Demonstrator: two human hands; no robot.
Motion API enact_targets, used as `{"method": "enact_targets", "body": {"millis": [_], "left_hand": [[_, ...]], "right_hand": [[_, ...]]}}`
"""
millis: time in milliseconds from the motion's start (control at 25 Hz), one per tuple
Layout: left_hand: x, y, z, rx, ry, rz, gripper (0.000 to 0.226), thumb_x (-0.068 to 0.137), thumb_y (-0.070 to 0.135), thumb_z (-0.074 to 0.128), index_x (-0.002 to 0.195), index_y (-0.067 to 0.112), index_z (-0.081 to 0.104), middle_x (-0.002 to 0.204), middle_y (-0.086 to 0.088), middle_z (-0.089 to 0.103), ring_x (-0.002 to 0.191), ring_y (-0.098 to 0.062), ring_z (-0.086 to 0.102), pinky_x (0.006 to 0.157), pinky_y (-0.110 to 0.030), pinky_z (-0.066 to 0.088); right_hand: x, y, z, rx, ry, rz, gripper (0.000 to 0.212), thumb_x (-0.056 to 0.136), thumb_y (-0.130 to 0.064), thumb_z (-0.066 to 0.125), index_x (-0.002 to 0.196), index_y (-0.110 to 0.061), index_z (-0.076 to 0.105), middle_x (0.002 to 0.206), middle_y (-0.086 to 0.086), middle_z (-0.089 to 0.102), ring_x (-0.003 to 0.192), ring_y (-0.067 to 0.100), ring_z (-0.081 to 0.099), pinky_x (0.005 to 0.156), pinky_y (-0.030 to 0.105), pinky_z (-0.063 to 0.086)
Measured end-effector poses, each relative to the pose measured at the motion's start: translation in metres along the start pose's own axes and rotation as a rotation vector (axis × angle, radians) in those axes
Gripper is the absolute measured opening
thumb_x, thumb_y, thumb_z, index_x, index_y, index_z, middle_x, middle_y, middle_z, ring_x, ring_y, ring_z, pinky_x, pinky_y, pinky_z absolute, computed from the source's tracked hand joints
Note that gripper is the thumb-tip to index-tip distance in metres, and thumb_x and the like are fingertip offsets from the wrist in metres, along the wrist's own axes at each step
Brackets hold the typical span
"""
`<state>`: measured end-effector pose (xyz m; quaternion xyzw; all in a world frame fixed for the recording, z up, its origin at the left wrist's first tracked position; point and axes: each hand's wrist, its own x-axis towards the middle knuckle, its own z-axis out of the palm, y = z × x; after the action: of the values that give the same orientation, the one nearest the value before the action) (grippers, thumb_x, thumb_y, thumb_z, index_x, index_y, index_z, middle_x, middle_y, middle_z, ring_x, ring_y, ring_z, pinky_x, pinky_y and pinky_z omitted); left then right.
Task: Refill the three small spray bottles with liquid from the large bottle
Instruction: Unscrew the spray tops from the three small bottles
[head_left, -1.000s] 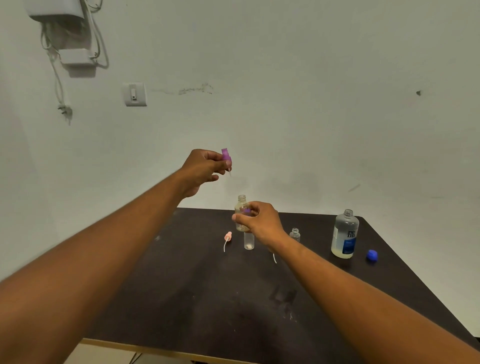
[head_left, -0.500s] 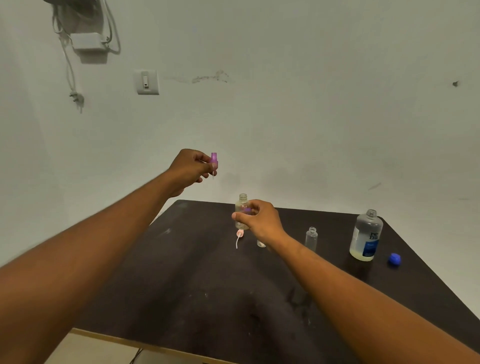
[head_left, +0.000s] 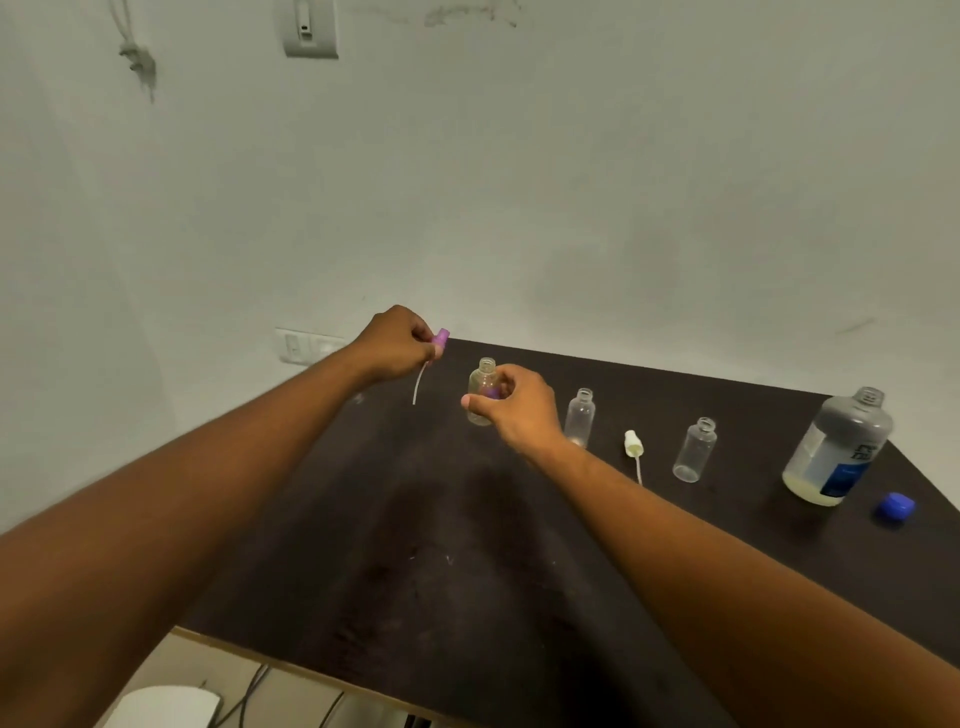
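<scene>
At a dark table (head_left: 415, 545) pushed against a pale wall (head_left: 571, 182), a person worked with both arms outstretched over a row of small clear bottles. The left hand (head_left: 395, 340) hung above the table's far left edge, its fingers curled and pinching a purple spray head (head_left: 441, 336), from which a thin white dip tube (head_left: 418, 384) trailed downward, free of any bottle. The right hand (head_left: 514, 405) gripped the first small bottle (head_left: 480, 387) by its side, thumb and fingers wrapped round it; the bottle stood uncapped and upright, though whether it rested on the table or was lifted just clear of it could not be made out. Just to the right of that hand stood a second small bottle (head_left: 580, 415), open-necked, and farther right a third small bottle (head_left: 695, 449), also open and seemingly without liquid. Between those two lay a white spray head (head_left: 632, 444) on its side, its tube pointing toward the near edge. Near the table's right corner stood the large bottle (head_left: 836, 447), uncapped, with a blue label and a shallow layer of pale liquid at its base. Its blue cap (head_left: 894, 506) lay just beside it on the table. A wall switch (head_left: 310, 28) showed high on the wall
</scene>
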<state>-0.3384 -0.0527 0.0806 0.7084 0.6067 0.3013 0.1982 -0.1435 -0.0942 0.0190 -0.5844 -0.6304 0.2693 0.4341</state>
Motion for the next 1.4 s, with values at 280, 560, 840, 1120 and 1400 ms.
{"method": "enact_targets", "body": {"millis": [280, 560, 840, 1120, 1400], "left_hand": [[0.02, -0.032, 0.033, 0.049, -0.021, 0.004, 0.03, 0.095, 0.038, 0.067, 0.115, 0.016, 0.069, 0.1, -0.002, 0.07, 0.091, -0.02, 0.068, 0.082, -0.034, 0.054], [0.029, -0.044, 0.053, 0.082, -0.084, 0.05, 0.039, 0.098, 0.032, 0.064, 0.135, 0.018, 0.064, 0.112, -0.007, 0.07, 0.1, -0.021, 0.068, 0.09, -0.031, 0.05], [0.039, -0.055, 0.067, 0.191, -0.158, 0.007, 0.032, 0.093, 0.022, 0.071, 0.125, 0.018, 0.066, 0.1, -0.005, 0.067, 0.084, -0.018, 0.063, 0.078, -0.031, 0.049], [0.051, -0.06, 0.075, 0.259, -0.217, -0.011, 0.035, 0.092, 0.021, 0.074, 0.126, 0.018, 0.066, 0.111, -0.012, 0.069, 0.091, -0.019, 0.059, 0.09, -0.036, 0.05], [0.054, -0.061, 0.077, 0.305, -0.238, -0.013, 0.036, 0.096, 0.023, 0.068, 0.132, 0.016, 0.063, 0.124, -0.012, 0.066, 0.097, -0.02, 0.059, 0.088, -0.034, 0.047]], "right_hand": [[0.025, 0.018, 0.03, -0.077, 0.02, 0.026, 0.043, 0.078, -0.029, 0.088, 0.114, -0.016, 0.068, 0.105, -0.001, 0.071, 0.094, 0.017, 0.067, 0.087, 0.032, 0.056], [0.027, 0.031, 0.033, -0.113, -0.015, 0.025, 0.041, 0.079, -0.024, 0.088, 0.113, -0.017, 0.066, 0.102, -0.004, 0.067, 0.095, 0.015, 0.066, 0.082, 0.026, 0.052], [0.027, 0.031, 0.035, -0.131, -0.026, 0.01, 0.045, 0.081, -0.024, 0.086, 0.12, -0.017, 0.063, 0.102, -0.006, 0.064, 0.095, 0.013, 0.063, 0.085, 0.025, 0.051], [0.029, 0.032, 0.04, -0.137, -0.016, -0.011, 0.047, 0.084, -0.024, 0.084, 0.125, -0.016, 0.062, 0.113, -0.001, 0.068, 0.1, 0.012, 0.063, 0.092, 0.029, 0.054], [0.03, 0.034, 0.042, -0.133, -0.02, -0.01, 0.051, 0.085, -0.024, 0.082, 0.13, -0.016, 0.058, 0.12, 0.001, 0.067, 0.098, 0.008, 0.059, 0.089, 0.024, 0.05]]}}
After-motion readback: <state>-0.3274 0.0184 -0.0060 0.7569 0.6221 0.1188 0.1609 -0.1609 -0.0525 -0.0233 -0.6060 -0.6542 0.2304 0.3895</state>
